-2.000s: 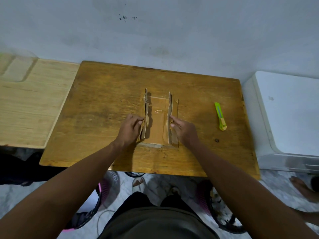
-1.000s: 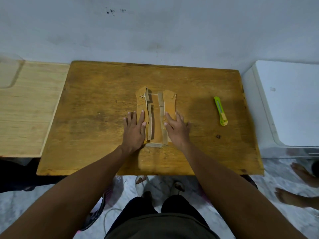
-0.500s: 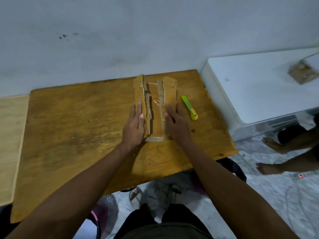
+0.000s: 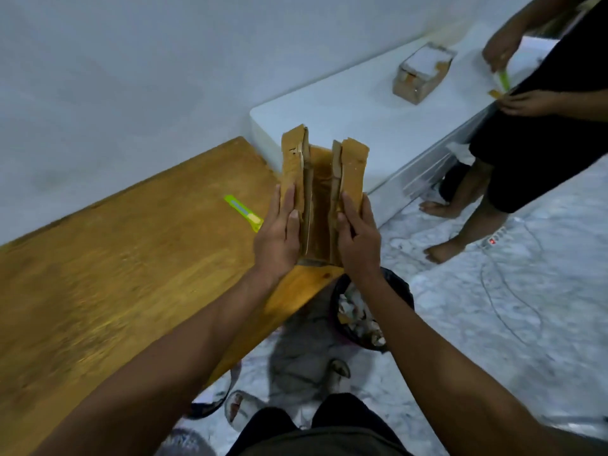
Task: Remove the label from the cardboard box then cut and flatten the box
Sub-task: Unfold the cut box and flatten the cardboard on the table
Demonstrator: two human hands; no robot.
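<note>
The cardboard box [image 4: 324,189] is cut open and nearly flat between my hands, both side flaps folded inward. My left hand [image 4: 279,232] and right hand [image 4: 357,238] clamp it in a flat-fingered grip above the desk [image 4: 131,258] corner; the cutter [image 4: 243,212] lies left. Little remains.

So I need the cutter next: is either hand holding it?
No, the green utility knife lies on the wooden table, while both hands press the flattened cardboard box.
</note>
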